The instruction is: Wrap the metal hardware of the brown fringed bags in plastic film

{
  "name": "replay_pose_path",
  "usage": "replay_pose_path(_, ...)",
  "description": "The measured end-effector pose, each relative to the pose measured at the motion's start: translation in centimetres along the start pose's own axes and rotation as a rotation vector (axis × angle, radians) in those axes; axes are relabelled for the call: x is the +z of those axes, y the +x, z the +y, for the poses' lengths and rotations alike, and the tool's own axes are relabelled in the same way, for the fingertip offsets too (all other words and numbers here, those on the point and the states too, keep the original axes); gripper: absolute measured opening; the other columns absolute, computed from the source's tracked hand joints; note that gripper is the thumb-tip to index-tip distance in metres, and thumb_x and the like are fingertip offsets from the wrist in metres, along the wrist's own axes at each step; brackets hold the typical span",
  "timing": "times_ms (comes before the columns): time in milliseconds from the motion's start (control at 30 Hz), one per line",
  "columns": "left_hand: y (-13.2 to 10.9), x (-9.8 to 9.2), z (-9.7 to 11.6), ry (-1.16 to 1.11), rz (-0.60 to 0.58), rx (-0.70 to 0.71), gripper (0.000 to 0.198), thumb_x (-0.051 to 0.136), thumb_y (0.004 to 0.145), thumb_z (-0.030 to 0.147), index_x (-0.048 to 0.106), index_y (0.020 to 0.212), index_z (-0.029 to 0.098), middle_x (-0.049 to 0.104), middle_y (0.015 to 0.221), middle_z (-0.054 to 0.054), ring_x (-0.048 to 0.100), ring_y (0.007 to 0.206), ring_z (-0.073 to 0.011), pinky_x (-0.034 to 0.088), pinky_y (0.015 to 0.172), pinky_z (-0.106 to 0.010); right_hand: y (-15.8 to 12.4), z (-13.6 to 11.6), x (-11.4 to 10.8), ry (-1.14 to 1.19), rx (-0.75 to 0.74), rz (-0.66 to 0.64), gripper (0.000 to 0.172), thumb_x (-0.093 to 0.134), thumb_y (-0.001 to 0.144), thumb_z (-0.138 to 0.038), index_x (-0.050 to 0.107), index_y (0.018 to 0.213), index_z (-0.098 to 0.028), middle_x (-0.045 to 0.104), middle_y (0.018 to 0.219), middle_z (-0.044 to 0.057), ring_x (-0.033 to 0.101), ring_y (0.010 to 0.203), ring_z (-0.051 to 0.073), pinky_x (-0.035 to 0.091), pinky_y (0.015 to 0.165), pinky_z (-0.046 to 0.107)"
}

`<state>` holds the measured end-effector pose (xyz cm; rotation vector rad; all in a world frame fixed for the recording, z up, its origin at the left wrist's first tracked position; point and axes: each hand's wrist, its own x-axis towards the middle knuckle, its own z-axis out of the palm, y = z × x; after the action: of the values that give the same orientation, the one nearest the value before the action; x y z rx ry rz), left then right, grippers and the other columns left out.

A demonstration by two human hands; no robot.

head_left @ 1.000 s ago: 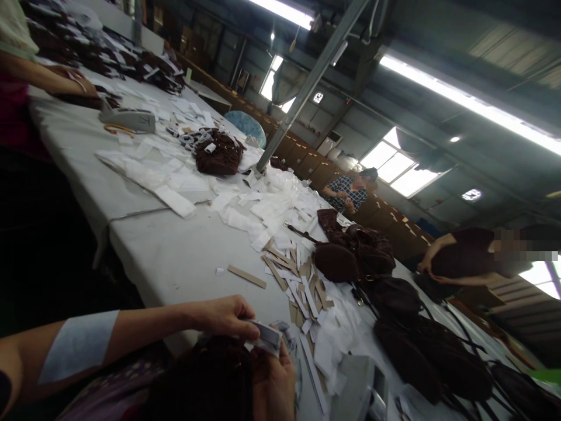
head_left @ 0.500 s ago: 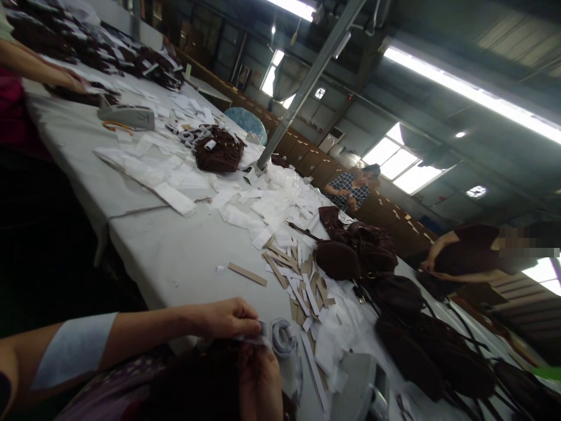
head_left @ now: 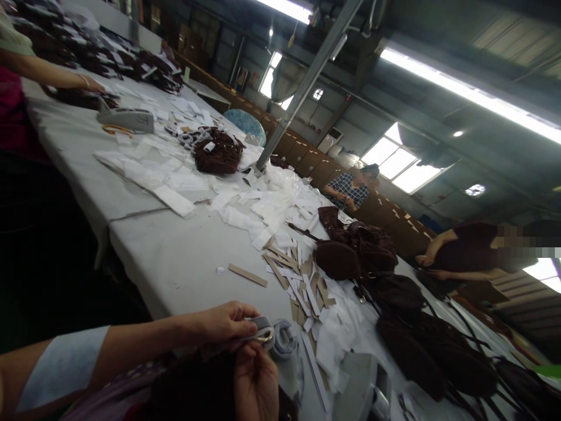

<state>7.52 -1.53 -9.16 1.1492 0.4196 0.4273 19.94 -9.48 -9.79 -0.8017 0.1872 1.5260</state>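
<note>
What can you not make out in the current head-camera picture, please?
Head view: the narrow pale grey strip, partly covered by the left hand.
Head view: what, if anything, the right hand grips, hidden by the hand itself.
Head view: the dark fabric bundle, its outline lost in shadow and cut off by the bottom edge.
Head view: the dark mark on the wedge-shaped grey plastic device, too small to read.

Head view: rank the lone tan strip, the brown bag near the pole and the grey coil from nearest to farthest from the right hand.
1. Grey coil, just beyond the right hand.
2. Tan strip, farther across the table.
3. Brown bag, far off, near the pole.
</note>
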Motion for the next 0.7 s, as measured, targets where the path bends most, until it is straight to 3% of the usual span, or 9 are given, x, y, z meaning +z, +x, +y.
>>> replay_pose_path(300, -0.9, -0.4, 0.3, -0.001, -0.159, -0.016, 0.047, 0.062, 0.084, 0.041, 0.054, 0.124, 0.018, 0.053, 0.049, 0.006, 0.037, 0.033, -0.0060, 0.027, 0.033, -0.014, -1.2, 0.5, 0.6, -0.164, -0.064, 0.018, 0.032, 0.085, 0.039, -0.007, 0.063, 0.059, -0.018, 0.060, 0.057, -0.007, 0.058, 0.058, 0.007, 0.048, 0.052, 0.013)
replay_pose_path(433, -1.1, -0.7, 0.6, 0.100, -0.185, -0.090, 0.049, 0.059, 0.085, 0.032, 0.051, 0.132, 0.023, 0.051, 0.046, 0.007, 0.037, 0.032, -0.0077, 0.031, 0.032, -0.015, -1.2, 0.9, -0.1, -0.250, -0.114, 0.049, 0.027, 0.084, 0.044, -0.019, 0.061, 0.059, -0.019, 0.061, 0.059, -0.006, 0.056, 0.055, 0.008, 0.045, 0.049, 0.016)
replay_pose_path(600, -0.9, -0.9, 1.1, 0.209, -0.233, -0.125, 0.039, 0.060, 0.083, 0.032, 0.060, 0.121, 0.021, 0.055, 0.049, 0.005, 0.043, 0.036, -0.0102, 0.035, 0.035, -0.017, -1.1, 1.3, -0.8, -0.244, -0.174, 0.082, 0.026, 0.082, 0.047, -0.019, 0.062, 0.064, -0.018, 0.059, 0.058, -0.006, 0.050, 0.050, 0.006, 0.041, 0.046, 0.016)
replay_pose_path(700, -0.7, -0.8, 1.0, 0.191, -0.188, -0.108, 0.042, 0.068, 0.077, 0.039, 0.064, 0.114, 0.020, 0.061, 0.060, 0.002, 0.047, 0.043, -0.0101, 0.037, 0.040, -0.017, -1.0, 1.4, -0.9, -0.205, -0.221, 0.104, 0.027, 0.082, 0.045, -0.018, 0.063, 0.065, -0.019, 0.058, 0.057, -0.008, 0.049, 0.048, 0.005, 0.040, 0.044, 0.015)
